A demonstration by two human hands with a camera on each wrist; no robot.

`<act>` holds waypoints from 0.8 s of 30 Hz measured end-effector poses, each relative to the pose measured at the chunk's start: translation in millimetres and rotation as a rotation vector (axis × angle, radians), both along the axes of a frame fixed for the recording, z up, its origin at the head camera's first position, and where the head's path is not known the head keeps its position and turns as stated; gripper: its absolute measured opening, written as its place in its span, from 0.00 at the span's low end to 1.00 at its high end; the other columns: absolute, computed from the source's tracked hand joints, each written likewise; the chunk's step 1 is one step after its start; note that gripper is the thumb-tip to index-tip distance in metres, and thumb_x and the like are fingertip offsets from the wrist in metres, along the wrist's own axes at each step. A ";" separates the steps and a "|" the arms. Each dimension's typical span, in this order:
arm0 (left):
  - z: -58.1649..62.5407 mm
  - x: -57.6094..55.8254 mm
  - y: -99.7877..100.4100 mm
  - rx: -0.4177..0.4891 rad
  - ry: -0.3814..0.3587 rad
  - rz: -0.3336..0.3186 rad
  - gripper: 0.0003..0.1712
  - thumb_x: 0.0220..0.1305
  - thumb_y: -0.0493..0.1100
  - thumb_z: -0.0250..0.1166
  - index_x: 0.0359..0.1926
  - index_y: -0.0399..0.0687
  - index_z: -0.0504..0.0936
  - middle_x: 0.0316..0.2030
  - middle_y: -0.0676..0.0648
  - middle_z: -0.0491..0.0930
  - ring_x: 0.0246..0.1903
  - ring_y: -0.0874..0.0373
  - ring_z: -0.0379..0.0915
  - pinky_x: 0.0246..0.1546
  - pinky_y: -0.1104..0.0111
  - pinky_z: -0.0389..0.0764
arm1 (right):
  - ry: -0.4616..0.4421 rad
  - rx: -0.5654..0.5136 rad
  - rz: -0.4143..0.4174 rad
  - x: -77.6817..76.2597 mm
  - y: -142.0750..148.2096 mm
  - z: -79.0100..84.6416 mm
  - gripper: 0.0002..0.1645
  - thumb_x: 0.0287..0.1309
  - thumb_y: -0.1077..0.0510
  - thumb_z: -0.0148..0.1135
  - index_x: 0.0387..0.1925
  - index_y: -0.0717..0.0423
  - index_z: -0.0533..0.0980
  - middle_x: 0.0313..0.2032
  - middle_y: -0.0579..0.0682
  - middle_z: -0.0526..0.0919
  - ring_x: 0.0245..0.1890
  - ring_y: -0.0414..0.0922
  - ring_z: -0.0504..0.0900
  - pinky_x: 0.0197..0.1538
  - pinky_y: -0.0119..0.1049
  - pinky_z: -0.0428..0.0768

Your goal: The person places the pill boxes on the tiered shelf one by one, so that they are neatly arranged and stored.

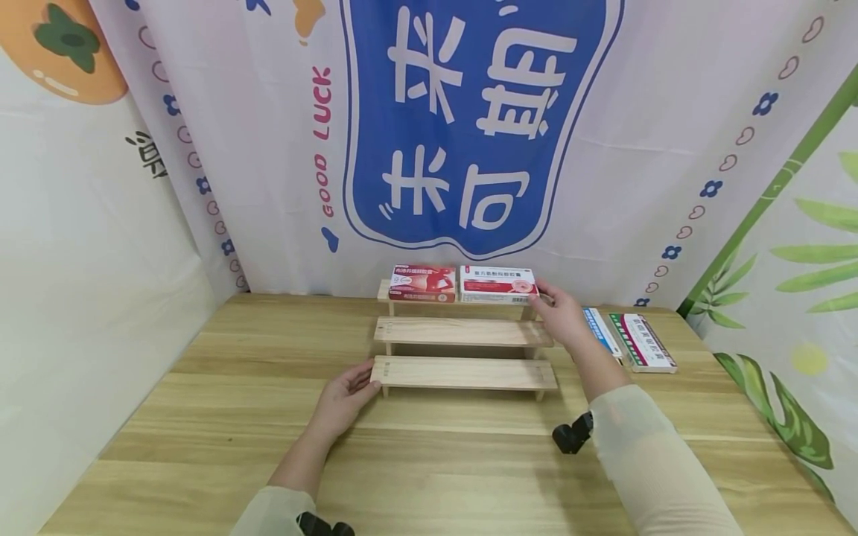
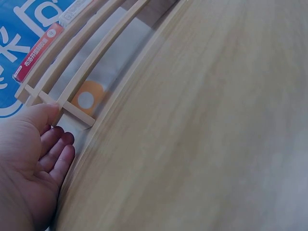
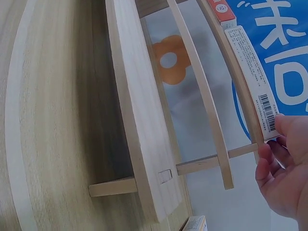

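A three-tier wooden display rack (image 1: 462, 372) stands on the table. Its top tier carries a red medicine box (image 1: 422, 284) on the left and a white-and-red medicine box (image 1: 497, 286) on the right, side by side. My right hand (image 1: 561, 316) pinches the right end of the white box, thumb at its front corner; in the right wrist view the box's barcode side (image 3: 255, 82) faces the camera. At the lowest tier's left end, my left hand (image 1: 342, 402) holds the rack, its thumb against the wood (image 2: 77, 114) and the other fingers curled below.
Right of the rack, a blue-and-white box (image 1: 602, 333) and a green-and-white box (image 1: 642, 342) lie on the wooden table (image 1: 469, 461). A printed cloth (image 1: 268, 149) hangs right behind the rack, with more cloth at both sides.
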State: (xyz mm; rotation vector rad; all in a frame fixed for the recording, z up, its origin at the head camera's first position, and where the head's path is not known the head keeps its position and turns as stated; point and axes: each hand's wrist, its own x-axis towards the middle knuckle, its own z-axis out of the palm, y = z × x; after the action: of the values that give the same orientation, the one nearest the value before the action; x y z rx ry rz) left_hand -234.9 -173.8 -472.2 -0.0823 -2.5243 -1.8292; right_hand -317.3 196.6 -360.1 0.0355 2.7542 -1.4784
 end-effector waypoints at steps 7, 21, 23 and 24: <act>0.0 0.0 1.0 -0.003 -0.005 0.010 0.29 0.66 0.39 0.63 0.66 0.36 0.70 0.64 0.36 0.73 0.63 0.42 0.72 0.66 0.55 0.73 | 0.031 -0.033 -0.001 7.1 10.1 -4.4 0.41 0.70 0.43 0.52 0.76 0.53 0.52 0.75 0.58 0.57 0.71 0.59 0.64 0.70 0.52 0.70; 1.7 -0.5 0.8 -0.003 -0.004 0.003 0.29 0.66 0.38 0.63 0.66 0.36 0.70 0.64 0.35 0.73 0.63 0.41 0.71 0.66 0.55 0.73 | 0.103 0.071 -0.038 45.4 51.4 -11.1 0.42 0.70 0.42 0.52 0.75 0.57 0.53 0.73 0.64 0.59 0.67 0.63 0.65 0.66 0.59 0.72; 1.1 -1.0 0.6 0.006 -0.008 0.001 0.29 0.67 0.38 0.63 0.66 0.35 0.69 0.64 0.35 0.73 0.63 0.42 0.71 0.66 0.56 0.73 | 0.095 0.094 -0.053 52.4 56.7 -13.1 0.43 0.69 0.40 0.52 0.75 0.56 0.53 0.73 0.64 0.59 0.68 0.63 0.64 0.65 0.60 0.72; 0.7 -1.3 0.4 0.006 -0.010 -0.001 0.29 0.67 0.38 0.63 0.66 0.35 0.69 0.64 0.35 0.73 0.63 0.42 0.71 0.66 0.56 0.73 | 0.089 0.105 -0.060 56.1 59.2 -14.1 0.43 0.69 0.40 0.52 0.75 0.56 0.53 0.73 0.65 0.59 0.68 0.64 0.64 0.65 0.60 0.72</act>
State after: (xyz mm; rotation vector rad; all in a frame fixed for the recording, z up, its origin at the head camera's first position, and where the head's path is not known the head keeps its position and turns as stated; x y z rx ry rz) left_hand -236.2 -173.4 -471.5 -0.0741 -2.5257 -1.8422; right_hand -261.2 255.8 -374.2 0.0553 2.9251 -1.3792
